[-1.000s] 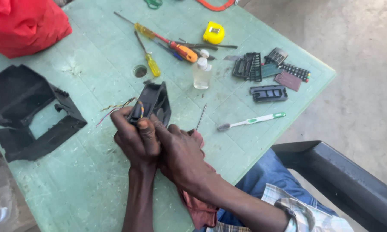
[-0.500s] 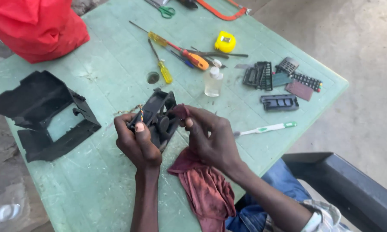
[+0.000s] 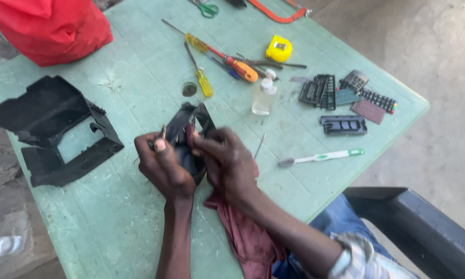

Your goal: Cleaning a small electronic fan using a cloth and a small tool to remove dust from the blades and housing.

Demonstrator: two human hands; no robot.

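My left hand [image 3: 163, 168] grips a small black square fan [image 3: 186, 129] with thin coloured wires, held just above the green plastic table [image 3: 139, 222]. My right hand [image 3: 227, 163] pinches a dark red rag [image 3: 245, 232] and presses a fold of it against the fan's face. The rest of the rag hangs off the table's near edge toward my lap. The fan's lower half is hidden behind both hands.
A black plastic housing [image 3: 51, 134] lies at left, a red bag [image 3: 51, 26] at the far left. Screwdrivers [image 3: 227, 59], a yellow tape measure [image 3: 279, 49], a small clear bottle [image 3: 263, 97], black plastic parts [image 3: 343, 124], a toothbrush [image 3: 320, 156] and a thin metal pick [image 3: 260, 145] lie beyond. A dark chair [image 3: 423, 222] stands at right.
My right hand has moved left with the rag, from beside the fan onto its face. The left hand keeps its hold on the fan. The camera shifted slightly.
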